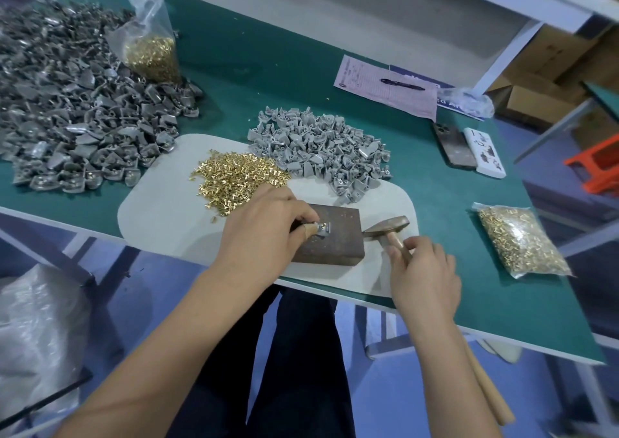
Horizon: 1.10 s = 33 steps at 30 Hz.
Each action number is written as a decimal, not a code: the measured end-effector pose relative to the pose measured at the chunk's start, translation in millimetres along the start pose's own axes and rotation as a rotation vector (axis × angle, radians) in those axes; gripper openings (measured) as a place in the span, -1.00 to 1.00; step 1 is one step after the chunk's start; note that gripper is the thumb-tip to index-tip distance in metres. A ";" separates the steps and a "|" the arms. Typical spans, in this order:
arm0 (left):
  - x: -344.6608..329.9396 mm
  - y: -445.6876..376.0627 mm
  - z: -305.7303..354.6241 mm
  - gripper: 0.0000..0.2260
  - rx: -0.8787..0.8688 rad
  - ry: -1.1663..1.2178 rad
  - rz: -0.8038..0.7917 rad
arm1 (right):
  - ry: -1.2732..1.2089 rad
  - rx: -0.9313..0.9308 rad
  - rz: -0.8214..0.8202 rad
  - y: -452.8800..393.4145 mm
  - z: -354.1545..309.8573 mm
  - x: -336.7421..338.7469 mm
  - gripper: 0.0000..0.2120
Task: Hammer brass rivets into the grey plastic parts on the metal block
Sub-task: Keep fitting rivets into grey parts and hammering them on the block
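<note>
Head view: hammer handle (482,380) partly hidden.

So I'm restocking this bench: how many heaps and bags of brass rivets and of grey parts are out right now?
Loose brass rivet heaps: 1
Bags of brass rivets: 2
Grey part heaps: 2
Total: 5

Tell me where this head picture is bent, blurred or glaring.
Head view: wide-angle bend curves the table edge and tilts the white shelf frame; corners go soft, as on the plastic sheet at lower left; light is even, with faint sheen on the rivet bag; hammer head and left hand look sharp.
</note>
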<state>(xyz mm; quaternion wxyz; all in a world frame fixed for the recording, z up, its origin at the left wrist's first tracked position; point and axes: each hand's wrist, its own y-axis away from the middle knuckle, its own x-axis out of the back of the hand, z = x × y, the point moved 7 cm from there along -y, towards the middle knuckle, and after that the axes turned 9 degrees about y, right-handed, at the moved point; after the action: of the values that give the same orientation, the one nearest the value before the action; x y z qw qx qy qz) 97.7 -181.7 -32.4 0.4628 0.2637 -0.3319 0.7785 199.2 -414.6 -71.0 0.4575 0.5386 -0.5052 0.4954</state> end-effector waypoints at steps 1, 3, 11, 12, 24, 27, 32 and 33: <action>0.5 -0.2 -0.6 -0.89 0.002 0.012 0.000 | 0.047 0.026 0.011 -2.3 -1.5 3.0 -0.71; 0.8 -1.2 -2.4 -0.90 0.013 0.041 -0.001 | 0.037 0.052 0.021 -5.3 -5.2 11.4 -0.71; 0.2 -5.3 -9.3 -0.89 0.028 0.034 -0.018 | -0.368 0.405 0.031 23.3 -50.1 63.4 -0.61; 0.5 -5.5 -9.2 -0.88 0.028 0.031 -0.016 | -0.281 0.445 0.024 29.1 -53.8 62.8 -0.64; 1.6 -4.3 -9.3 -0.89 0.022 0.044 0.014 | -0.287 0.485 0.193 50.1 -63.1 67.6 -0.66; 0.6 -4.7 -10.2 -0.86 0.018 0.023 0.006 | -0.186 0.522 0.126 54.1 -66.6 52.3 -0.63; 0.6 -4.7 -9.4 -0.87 0.001 0.008 0.000 | -0.118 0.544 0.168 49.7 -69.9 61.1 -0.67; 0.8 -4.5 -9.3 -0.87 0.001 0.012 0.000 | -0.121 0.533 0.211 48.7 -69.9 66.2 -0.69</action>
<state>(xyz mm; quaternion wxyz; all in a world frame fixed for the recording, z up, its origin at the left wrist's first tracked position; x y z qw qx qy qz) 100.4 -172.6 -36.6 0.4646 0.2591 -0.3290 0.7803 145.6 -354.7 0.9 0.2148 0.6131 -0.4368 0.6223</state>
